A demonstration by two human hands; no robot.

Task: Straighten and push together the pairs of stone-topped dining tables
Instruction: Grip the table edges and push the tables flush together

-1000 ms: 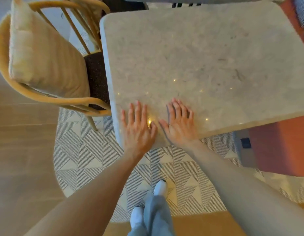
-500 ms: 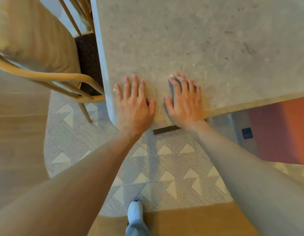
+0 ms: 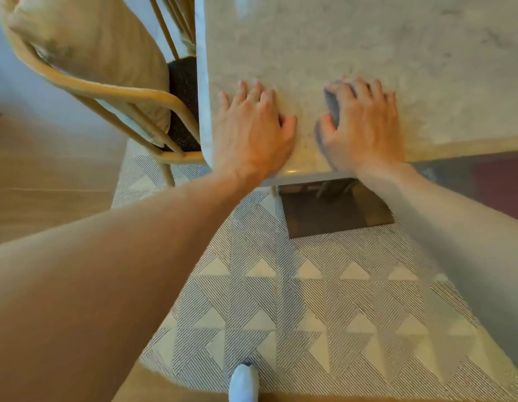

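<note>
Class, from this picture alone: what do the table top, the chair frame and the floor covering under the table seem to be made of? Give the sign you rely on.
Table top: likely stone, pale and mottled with grey veins, smooth matte finish.
Chair frame: probably bent light wood or rattan, with thin curved rods and a honey-coloured sheen.
Rug: seemingly flat-woven textile, with fine stripes and triangles.

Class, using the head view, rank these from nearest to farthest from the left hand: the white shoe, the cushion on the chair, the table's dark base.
From the left hand:
1. Table's dark base, below right.
2. Cushion, upper left.
3. White shoe, bottom edge.
</note>
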